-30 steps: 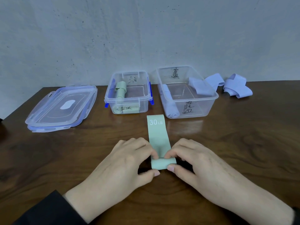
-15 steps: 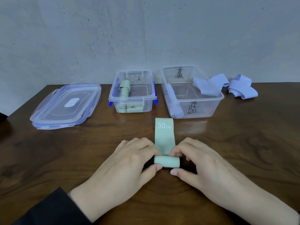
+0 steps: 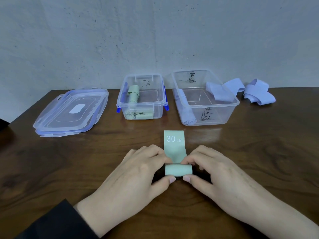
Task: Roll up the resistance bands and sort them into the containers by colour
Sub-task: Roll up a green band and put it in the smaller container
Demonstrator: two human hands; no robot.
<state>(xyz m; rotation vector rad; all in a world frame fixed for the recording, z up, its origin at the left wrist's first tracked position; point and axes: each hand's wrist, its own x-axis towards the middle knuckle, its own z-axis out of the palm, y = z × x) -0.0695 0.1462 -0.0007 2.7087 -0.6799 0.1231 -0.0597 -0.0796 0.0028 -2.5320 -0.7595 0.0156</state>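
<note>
A green band (image 3: pixel 174 146) marked 30 LB lies flat on the wooden table, its near end wound into a roll. My left hand (image 3: pixel 138 175) and my right hand (image 3: pixel 214 173) pinch the roll from either side, thumbs in front and fingers behind. The smaller clear container (image 3: pixel 158 102) holds rolled green bands (image 3: pixel 133 95). The larger clear container (image 3: pixel 233 104) holds a rolled purple band (image 3: pixel 185 109), and a loose purple band (image 3: pixel 219 90) hangs over its right rim. Another loose purple band (image 3: pixel 257 93) lies on the table at the far right.
Two stacked clear lids (image 3: pixel 72 112) with blue clips lie at the far left. A grey wall rises just behind the containers. A dark sleeve covers my left forearm.
The rolled part of the green band has grown thicker and moved away from me, and the flat part has become shorter. Both hands followed the roll.
</note>
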